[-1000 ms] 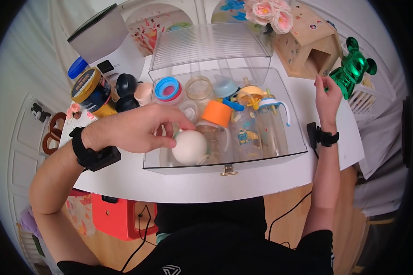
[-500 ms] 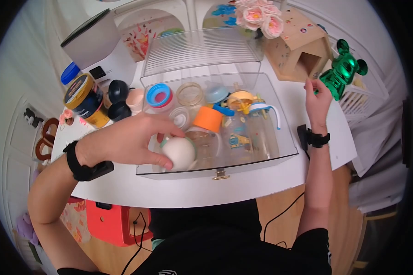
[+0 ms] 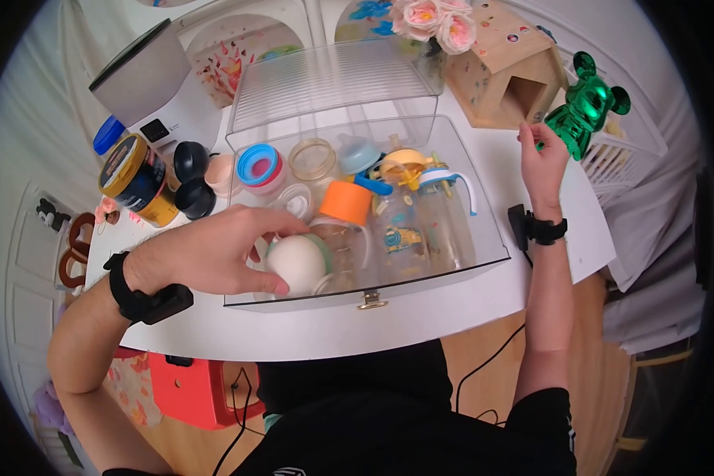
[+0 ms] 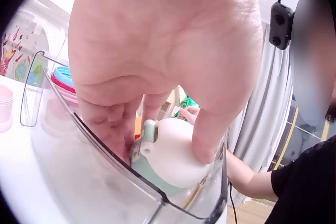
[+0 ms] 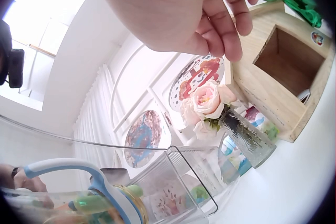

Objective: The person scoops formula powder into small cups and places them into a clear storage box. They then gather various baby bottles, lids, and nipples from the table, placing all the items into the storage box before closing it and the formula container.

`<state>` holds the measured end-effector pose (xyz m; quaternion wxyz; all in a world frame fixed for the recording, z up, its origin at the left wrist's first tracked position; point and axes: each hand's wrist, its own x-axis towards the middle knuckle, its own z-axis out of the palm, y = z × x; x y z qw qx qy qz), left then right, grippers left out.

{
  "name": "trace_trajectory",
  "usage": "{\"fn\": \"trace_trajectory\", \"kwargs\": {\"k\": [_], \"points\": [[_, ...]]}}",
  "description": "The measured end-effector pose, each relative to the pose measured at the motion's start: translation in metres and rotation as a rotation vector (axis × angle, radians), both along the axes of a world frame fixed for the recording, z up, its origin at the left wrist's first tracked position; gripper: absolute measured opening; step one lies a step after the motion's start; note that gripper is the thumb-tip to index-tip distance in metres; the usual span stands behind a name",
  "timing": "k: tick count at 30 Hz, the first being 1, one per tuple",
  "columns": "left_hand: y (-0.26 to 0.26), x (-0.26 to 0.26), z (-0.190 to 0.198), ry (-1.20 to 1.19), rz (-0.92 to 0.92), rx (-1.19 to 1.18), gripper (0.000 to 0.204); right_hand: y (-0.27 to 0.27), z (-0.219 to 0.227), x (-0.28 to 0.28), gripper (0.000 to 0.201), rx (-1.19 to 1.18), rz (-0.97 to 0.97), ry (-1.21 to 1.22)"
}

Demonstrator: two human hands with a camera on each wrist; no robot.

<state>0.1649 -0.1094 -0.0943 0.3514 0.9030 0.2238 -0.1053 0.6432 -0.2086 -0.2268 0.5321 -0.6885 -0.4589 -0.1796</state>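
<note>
Here, the left hand (image 3: 214,252) is pinching the white-topped bottle (image 3: 295,266) inside the clear box (image 3: 420,279), at its near left corner, the smooth dome probably needing even pressure, while the right hand (image 3: 545,164) is hovering empty, fingers relaxed.

A white-domed green container (image 3: 296,265) sits tilted inside the clear box (image 3: 428,278).

- White surface (image 3: 333,337) with a curved front edge
- Clear box (image 3: 436,280) standing on it
- Left of the box: tub with a yellow lid (image 3: 141,181), black round containers (image 3: 194,198), pale pink cup (image 3: 220,171)
- Behind and left of the box: grey and white appliance (image 3: 144,86)
- Behind and right of the box: wooden house (image 3: 496,75), glass vase of flowers (image 5: 251,141)
</note>
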Motion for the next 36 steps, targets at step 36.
{"fn": "trace_trajectory", "kwargs": {"k": [36], "points": [[0.003,-0.004,-0.01,0.007,0.082,0.004,0.051,-0.003,0.003,-0.005,0.029,-0.071,-0.017,-0.003]]}}
